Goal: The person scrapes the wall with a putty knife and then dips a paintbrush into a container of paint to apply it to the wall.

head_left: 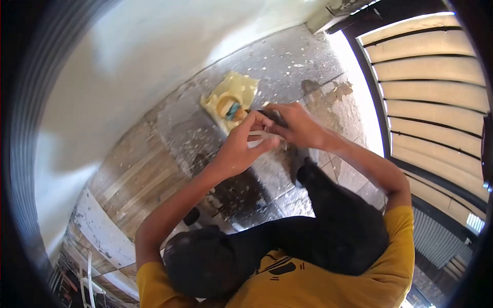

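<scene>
My left hand [242,146] and my right hand [295,124] meet in front of me, above the floor. The fingers of my left hand are curled round a small pale, whitish item [255,139], too blurred to name. My right hand's fingers are bent over a dark, thin thing [273,117] that I cannot make out. Just beyond my left hand, a crumpled yellow plastic bag [241,86] lies on the floor, with a round yellowish roll or container [225,105] and something teal [233,111] on it.
Stained, paint-spotted tiles [287,56] cover the floor. A white wall [138,56] rises at the left and back. At the right stands a dark-framed gate [426,92] with beige panels. My bent knees in black [339,215] are below my hands.
</scene>
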`<action>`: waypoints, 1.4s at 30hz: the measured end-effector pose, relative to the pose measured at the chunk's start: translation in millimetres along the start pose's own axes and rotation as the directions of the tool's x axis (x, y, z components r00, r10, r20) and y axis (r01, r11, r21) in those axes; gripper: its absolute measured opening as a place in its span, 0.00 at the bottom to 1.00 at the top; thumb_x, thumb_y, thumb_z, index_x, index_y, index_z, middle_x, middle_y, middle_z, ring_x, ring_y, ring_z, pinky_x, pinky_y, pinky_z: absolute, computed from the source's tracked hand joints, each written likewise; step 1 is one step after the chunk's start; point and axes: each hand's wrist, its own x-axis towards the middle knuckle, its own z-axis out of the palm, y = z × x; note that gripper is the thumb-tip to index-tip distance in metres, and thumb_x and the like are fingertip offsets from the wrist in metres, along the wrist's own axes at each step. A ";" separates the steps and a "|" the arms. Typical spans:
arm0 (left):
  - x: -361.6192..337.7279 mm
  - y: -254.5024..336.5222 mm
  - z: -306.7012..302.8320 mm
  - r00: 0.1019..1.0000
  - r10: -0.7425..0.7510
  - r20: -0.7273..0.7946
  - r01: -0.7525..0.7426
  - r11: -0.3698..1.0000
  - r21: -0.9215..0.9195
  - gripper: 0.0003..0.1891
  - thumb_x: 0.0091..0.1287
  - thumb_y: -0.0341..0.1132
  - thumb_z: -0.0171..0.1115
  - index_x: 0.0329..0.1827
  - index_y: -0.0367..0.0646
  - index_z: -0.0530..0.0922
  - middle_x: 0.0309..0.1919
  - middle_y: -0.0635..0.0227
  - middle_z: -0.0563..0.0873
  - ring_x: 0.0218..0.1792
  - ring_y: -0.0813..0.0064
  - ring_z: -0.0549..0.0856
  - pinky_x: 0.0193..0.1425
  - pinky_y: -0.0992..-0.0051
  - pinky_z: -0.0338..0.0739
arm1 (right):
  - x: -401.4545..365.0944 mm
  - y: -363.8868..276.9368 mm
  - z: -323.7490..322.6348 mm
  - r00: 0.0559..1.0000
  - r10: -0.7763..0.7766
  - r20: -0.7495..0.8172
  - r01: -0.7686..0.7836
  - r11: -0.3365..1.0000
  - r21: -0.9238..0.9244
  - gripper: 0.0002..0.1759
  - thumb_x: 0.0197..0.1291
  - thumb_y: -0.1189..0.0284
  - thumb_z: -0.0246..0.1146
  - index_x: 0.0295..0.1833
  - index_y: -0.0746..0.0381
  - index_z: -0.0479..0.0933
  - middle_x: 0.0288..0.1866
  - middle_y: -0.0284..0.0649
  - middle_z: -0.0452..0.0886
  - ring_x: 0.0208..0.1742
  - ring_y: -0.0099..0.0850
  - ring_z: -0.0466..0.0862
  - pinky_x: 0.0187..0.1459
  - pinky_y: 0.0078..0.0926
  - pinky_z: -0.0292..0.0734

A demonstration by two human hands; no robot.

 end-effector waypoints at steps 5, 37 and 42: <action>47.2 -27.2 12.4 0.993 -0.066 -0.096 0.073 0.995 0.072 0.15 0.72 0.36 0.66 0.57 0.41 0.74 0.54 0.64 0.81 0.56 0.75 0.81 0.61 0.69 0.78 | 1.2 189.1 -87.9 0.873 0.388 -0.296 -0.300 0.904 0.304 0.15 0.62 0.65 0.67 0.44 0.67 0.82 0.36 0.54 0.85 0.35 0.44 0.86 0.42 0.37 0.80; -5.5 -178.1 -39.4 0.368 -0.463 -0.806 0.295 0.881 -0.371 0.28 0.74 0.33 0.59 0.76 0.45 0.63 0.64 0.63 0.71 0.58 0.75 0.77 0.57 0.71 0.75 | 168.4 325.9 -134.1 0.886 0.054 -0.461 -0.397 0.603 -0.692 0.06 0.58 0.75 0.58 0.34 0.61 0.82 0.39 0.47 0.86 0.42 0.46 0.88 0.37 0.44 0.85; 14.6 -186.8 -28.0 0.452 -0.476 -0.754 0.220 0.879 -0.423 0.28 0.75 0.33 0.59 0.77 0.43 0.63 0.63 0.62 0.75 0.58 0.73 0.79 0.59 0.71 0.76 | 176.5 315.2 -61.0 0.927 -0.169 -0.335 -0.132 0.687 -0.714 0.10 0.57 0.76 0.58 0.43 0.63 0.82 0.41 0.45 0.86 0.44 0.45 0.88 0.39 0.43 0.85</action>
